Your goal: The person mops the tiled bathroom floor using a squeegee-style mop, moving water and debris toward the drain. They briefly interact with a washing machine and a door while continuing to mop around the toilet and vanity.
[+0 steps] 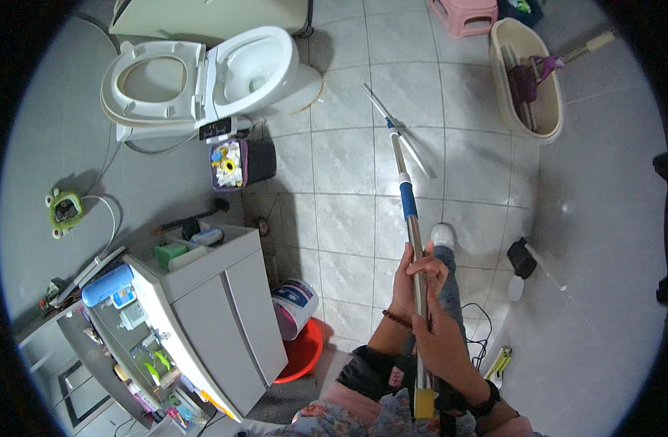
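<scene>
Both my hands grip a long-handled floor squeegee, its silver pole fitted with blue sleeves and a pale yellow cap at the near end. Its thin, slanted head lies on the grey tiles in the upper middle. My left hand, with a beaded bracelet at the wrist, is closed around the pole farther up. Lower down, my right hand wraps the pole near my body, a black band on its wrist. A white shoe shows just beyond my hands, to the right of the pole.
A white toilet stands upper left, beside a full waste bin. At left is a cabinet, with a white bucket and red basin against it. Upper right are a beige tub holding a mop and a pink stool.
</scene>
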`<action>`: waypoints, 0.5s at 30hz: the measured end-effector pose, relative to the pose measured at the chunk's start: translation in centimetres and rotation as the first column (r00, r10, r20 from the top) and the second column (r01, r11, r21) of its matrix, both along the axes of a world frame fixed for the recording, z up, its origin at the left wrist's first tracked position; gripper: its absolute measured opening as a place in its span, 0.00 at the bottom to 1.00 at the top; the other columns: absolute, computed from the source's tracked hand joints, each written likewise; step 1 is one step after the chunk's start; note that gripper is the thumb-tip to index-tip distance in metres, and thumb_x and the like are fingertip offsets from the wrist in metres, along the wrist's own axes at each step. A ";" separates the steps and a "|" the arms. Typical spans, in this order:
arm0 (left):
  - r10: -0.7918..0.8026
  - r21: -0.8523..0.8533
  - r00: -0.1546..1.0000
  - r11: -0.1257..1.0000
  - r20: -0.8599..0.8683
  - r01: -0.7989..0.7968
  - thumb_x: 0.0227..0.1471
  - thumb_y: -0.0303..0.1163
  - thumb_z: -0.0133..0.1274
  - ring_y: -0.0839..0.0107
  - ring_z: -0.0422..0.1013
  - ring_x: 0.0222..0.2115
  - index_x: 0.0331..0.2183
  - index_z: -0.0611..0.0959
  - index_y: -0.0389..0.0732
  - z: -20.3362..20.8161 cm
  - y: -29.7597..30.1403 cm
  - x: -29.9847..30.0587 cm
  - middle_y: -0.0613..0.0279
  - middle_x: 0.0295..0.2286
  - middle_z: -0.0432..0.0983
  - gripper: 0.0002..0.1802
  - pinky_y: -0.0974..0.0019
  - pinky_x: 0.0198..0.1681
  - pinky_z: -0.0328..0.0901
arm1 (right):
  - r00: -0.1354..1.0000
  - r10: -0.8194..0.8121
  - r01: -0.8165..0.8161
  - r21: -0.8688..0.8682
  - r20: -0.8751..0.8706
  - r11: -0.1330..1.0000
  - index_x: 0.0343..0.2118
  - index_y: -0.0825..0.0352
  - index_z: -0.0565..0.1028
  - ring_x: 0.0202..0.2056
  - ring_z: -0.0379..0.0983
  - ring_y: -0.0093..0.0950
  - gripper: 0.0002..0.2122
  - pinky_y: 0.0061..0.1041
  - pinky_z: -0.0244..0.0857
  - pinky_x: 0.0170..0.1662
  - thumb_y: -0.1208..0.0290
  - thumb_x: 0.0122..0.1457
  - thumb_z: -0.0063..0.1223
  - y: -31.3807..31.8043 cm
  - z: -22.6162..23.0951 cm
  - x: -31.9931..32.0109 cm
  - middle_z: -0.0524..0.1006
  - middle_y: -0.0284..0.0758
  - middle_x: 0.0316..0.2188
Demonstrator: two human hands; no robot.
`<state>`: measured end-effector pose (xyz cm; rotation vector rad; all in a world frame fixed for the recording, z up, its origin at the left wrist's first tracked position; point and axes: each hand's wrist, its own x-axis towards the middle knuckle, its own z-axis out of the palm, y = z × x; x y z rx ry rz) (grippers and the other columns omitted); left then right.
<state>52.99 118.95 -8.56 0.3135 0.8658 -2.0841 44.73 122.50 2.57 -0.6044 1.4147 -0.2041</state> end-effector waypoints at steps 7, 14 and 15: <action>-0.489 0.020 0.790 0.854 0.370 0.519 0.48 0.62 0.30 0.59 0.60 0.46 0.52 0.57 0.40 2.3 -1.4 3.7 0.54 0.48 0.60 0.40 0.55 0.49 0.55 | 0.807 -0.038 -0.342 -0.518 -0.590 0.784 0.53 0.77 0.46 0.24 0.71 0.42 0.28 0.35 0.66 0.28 0.68 0.53 0.39 -3.6 -5.3 2.5 0.72 0.48 0.22; -0.765 0.142 0.445 0.561 0.467 0.815 0.49 0.57 0.38 0.71 0.65 0.28 0.43 0.66 0.35 7.6 2.6 10.7 0.60 0.28 0.67 0.33 0.67 0.33 0.61 | 0.888 0.228 -0.335 -0.223 -0.399 0.915 0.55 0.73 0.40 0.21 0.71 0.38 0.34 0.29 0.65 0.23 0.60 0.53 0.42 -3.2 -9.5 5.7 0.73 0.44 0.19; -0.765 0.120 0.438 0.548 0.471 0.828 0.50 0.54 0.39 0.73 0.64 0.24 0.41 0.67 0.35 7.5 2.4 11.3 0.63 0.24 0.66 0.30 0.69 0.29 0.61 | 0.888 0.197 -0.309 -0.221 -0.416 0.925 0.55 0.71 0.40 0.19 0.71 0.34 0.33 0.25 0.65 0.21 0.61 0.54 0.43 -3.5 -10.3 6.6 0.72 0.40 0.19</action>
